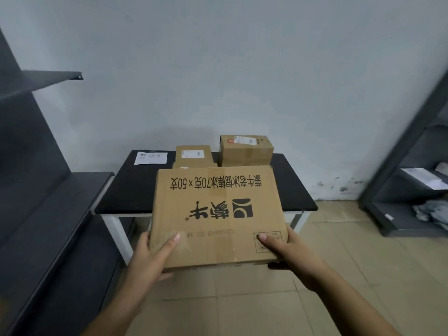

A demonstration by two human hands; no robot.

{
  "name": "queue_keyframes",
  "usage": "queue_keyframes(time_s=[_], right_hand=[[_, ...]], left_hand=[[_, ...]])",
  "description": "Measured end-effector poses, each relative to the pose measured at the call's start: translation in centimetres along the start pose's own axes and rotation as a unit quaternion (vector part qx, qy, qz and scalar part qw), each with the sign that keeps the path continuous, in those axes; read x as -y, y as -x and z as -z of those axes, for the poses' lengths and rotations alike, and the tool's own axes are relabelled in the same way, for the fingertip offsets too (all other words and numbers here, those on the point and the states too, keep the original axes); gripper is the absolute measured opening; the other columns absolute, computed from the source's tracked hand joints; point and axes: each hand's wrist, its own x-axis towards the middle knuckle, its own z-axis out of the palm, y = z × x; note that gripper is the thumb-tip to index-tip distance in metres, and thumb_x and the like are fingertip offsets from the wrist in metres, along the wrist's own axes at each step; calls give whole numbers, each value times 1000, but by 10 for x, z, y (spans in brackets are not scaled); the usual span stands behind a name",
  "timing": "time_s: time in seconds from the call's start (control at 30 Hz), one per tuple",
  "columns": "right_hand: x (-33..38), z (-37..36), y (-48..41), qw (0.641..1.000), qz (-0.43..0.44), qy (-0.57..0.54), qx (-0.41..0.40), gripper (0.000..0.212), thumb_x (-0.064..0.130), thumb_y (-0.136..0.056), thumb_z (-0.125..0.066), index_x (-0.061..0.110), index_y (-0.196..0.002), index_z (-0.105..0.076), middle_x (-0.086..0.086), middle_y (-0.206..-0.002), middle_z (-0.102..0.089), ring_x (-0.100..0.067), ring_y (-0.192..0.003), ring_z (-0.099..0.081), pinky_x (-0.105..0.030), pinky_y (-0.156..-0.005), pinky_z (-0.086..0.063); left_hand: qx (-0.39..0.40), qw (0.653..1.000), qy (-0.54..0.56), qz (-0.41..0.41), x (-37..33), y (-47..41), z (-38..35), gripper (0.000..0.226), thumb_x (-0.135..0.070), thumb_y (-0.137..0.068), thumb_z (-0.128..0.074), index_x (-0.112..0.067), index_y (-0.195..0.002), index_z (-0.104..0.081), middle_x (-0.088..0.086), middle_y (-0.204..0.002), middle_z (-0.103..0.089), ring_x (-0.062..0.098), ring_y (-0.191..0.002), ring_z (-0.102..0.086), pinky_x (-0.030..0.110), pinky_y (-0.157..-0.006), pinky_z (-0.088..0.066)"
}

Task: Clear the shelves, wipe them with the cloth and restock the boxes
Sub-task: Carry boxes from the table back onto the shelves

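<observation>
I hold a large flat cardboard box (215, 214) with black printed characters in front of me, above the near edge of a black table (126, 190). My left hand (150, 258) grips its near left corner, thumb on top. My right hand (288, 253) grips the near right corner the same way. On the table behind it sit a small cardboard box (194, 155) and a taller labelled one (246, 150). The dark shelf unit (48, 214) on my left stands bare. No cloth is in view.
A white sheet of paper (150, 158) lies at the table's back left. A second dark shelf unit (409, 180) at the right holds papers and crumpled white material. A white wall is behind; the floor is beige tile.
</observation>
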Motion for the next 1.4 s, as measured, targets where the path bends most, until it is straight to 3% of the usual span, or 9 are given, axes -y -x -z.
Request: queue_keyframes(time_s=[0.13, 0.23, 0.5, 0.7, 1.07, 1.23, 1.4], right_hand=[[4, 29, -29, 999, -2, -10, -40, 43, 46, -87, -76, 33, -124, -57, 3, -107, -76, -22, -103, -72, -54, -91, -59], [12, 50, -50, 998, -4, -16, -63, 57, 52, -79, -79, 31, -126, -55, 4, -106, -77, -18, -98, -74, -47, -88, -61], [20, 99, -100, 993, -19, -21, -119, 47, 46, -83, -76, 30, -123, -57, 2, -102, -77, -21, -96, -74, -50, -87, -61], [20, 144, -149, 991, -25, -34, -123, 45, 43, -83, -75, 29, -123, -58, 0, -103, -77, -24, -100, -73, -52, -89, -60], [27, 244, -270, 998, -18, -24, -62, 52, 54, -81, -79, 30, -123, -59, 3, -104, -77, -22, -99, -73, -49, -85, -62], [40, 275, -316, 999, -13, -29, -31, 39, 33, -92, -71, 24, -127, -57, 1, -105, -77, -19, -97, -75, -42, -82, -62], [41, 290, -363, 1000, -25, -3, -13, 40, 38, -90, -71, 25, -125, -57, 5, -103, -77, -15, -96, -75, -44, -83, -63]], left_hand=[[52, 999, 10, 3, -15, -50, -40, 70, -46, -77, -78, -26, -136, -46, 3, -126, -60, 24, -106, -64, 49, -74, -63], [82, 997, 9, 6, -26, -84, -69, 76, -47, -74, -78, -29, -140, -44, 3, -126, -60, 25, -108, -64, 50, -75, -62], [147, 989, 3, 0, -53, -155, -138, 64, -41, -81, -77, -29, -134, -44, 2, -128, -59, 24, -109, -62, 52, -78, -61], [147, 989, -15, -10, -64, -198, -190, 61, -44, -81, -77, -30, -132, -48, -4, -123, -61, 16, -104, -64, 50, -76, -63], [98, 995, -12, -4, -81, -260, -296, 66, -47, -82, -75, -30, -139, -46, -5, -121, -63, 18, -102, -67, 38, -67, -63], [72, 997, -27, -7, -83, -289, -330, 87, -60, -72, -75, -28, -146, -42, 2, -130, -61, 25, -107, -67, 47, -74, -64], [69, 997, -5, 20, -87, -324, -349, 89, -56, -73, -76, -27, -148, -38, 4, -134, -57, 24, -108, -64, 44, -70, -64]])
